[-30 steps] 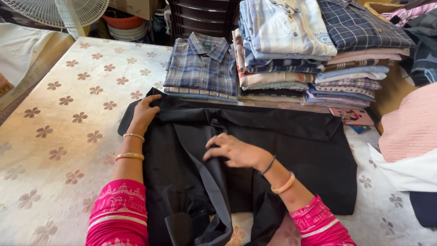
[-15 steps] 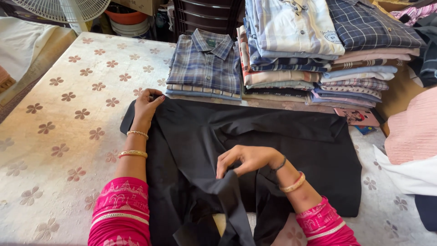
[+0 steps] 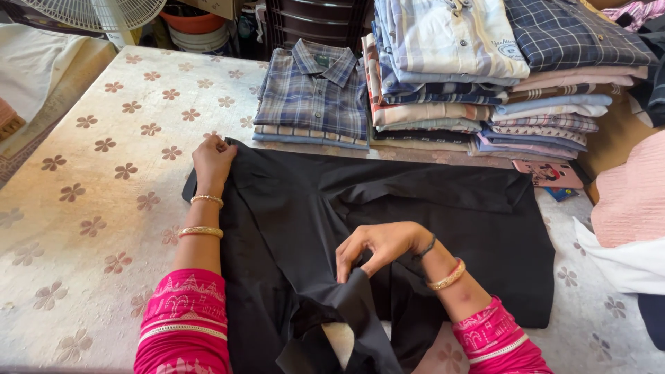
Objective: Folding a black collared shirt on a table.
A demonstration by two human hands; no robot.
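A floral-patterned cloth covers the tabletop (image 3: pixel 104 201), cream with brown flower shapes, and a white fan (image 3: pixel 104 10) stands past its far left corner. The left half of the surface lies bare right out to the left edge, giving the widest open room.

The left hand (image 3: pixel 211 158) presses flat, fingers closed on nothing, on the far left corner of the black garment (image 3: pixel 429 208), just as it did a second ago. The garment is spread across the middle of the tabletop, reaching from the left hand to near the right edge, its far hem just short of the shirt piles.

The right hand (image 3: pixel 377 246) has changed. A second ago it lay flat on the cloth; now it is lifted and pinches a fold of the black fabric between thumb and fingertips, drawing a flap up and toward the near edge. The pale inner side shows below it. By the look of it, the folding has moved from smoothing to turning a section over.

Along the far edge sits a folded blue plaid shirt (image 3: pixel 315 93) on a small pile, then a tall stack of folded shirts (image 3: pixel 478 76) toward the far right corner. Pink cloth (image 3: pixel 634 194) and white cloth crowd the right edge, so room is tight there.
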